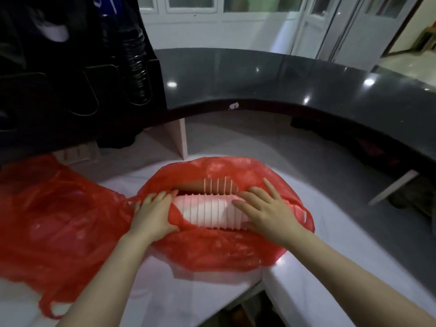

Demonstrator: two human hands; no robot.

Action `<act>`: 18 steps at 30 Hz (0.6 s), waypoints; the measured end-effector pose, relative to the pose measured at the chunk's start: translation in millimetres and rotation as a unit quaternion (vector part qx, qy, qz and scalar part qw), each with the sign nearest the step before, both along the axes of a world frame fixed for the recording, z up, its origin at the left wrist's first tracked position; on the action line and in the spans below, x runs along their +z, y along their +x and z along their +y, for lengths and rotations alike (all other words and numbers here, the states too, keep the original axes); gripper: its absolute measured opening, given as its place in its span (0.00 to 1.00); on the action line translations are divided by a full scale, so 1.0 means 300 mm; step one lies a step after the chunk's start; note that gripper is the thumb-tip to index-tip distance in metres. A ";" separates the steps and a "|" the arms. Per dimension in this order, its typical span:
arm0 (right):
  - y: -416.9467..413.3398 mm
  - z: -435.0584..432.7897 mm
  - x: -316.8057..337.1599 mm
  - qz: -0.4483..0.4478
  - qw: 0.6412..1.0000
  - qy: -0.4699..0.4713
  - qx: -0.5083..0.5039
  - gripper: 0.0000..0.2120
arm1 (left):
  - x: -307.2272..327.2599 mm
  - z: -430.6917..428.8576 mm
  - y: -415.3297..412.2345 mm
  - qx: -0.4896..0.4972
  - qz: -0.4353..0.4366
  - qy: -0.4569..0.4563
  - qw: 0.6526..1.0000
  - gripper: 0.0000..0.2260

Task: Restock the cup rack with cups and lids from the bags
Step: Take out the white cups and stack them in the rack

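left grip (153, 215) clamped on red bag (212, 251) rim; right grip (266, 208) spread flat, white cup stack (207, 211) beneath it. advise: hold rim back, wrap stack fully before lifting.

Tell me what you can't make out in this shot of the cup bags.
Head view only:
White cup stack: ends hidden under left hand, right hand and bag plastic, so no count.
Brown cup stack: mostly behind the white one and the rim of the open bag.
Second red bag: contents blurred by the plastic.
Cup rack: too dark; cut off by the left edge.
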State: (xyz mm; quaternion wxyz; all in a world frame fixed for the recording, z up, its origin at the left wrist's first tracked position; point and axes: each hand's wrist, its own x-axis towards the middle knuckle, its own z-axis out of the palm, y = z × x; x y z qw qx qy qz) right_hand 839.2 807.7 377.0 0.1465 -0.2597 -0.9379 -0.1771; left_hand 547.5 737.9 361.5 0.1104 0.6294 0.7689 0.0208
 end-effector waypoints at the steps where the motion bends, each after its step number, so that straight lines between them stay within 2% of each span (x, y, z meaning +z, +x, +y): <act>1: -0.002 0.016 0.001 -0.034 0.999 -0.022 -0.015 0.31 | -0.001 0.001 -0.006 -0.001 -0.010 0.006 1.000 0.49; 4: -0.018 0.055 -0.004 -0.085 0.994 -0.046 -0.056 0.39 | -0.011 -0.015 -0.026 -0.009 -0.042 0.034 0.998 0.46; 8: -0.112 0.059 -0.006 -0.150 0.982 -0.070 -0.094 0.36 | -0.024 -0.050 -0.051 0.025 -0.088 0.018 0.996 0.39; 11: -0.195 0.060 -0.011 -0.177 0.974 -0.112 -0.090 0.41 | -0.028 -0.067 -0.069 0.027 -0.103 0.014 0.994 0.36; 13: -0.224 0.068 -0.008 -0.186 0.970 -0.127 -0.088 0.44 | -0.018 -0.069 -0.079 0.020 -0.117 0.008 0.993 0.36; 15: -0.217 0.077 -0.006 -0.176 0.970 -0.142 -0.087 0.43 | -0.004 -0.071 -0.093 0.007 -0.139 -0.005 0.990 0.37; 18: -0.162 0.095 -0.011 -0.137 0.972 -0.169 -0.084 0.41 | 0.009 -0.089 -0.125 -0.008 -0.152 0.003 0.988 0.32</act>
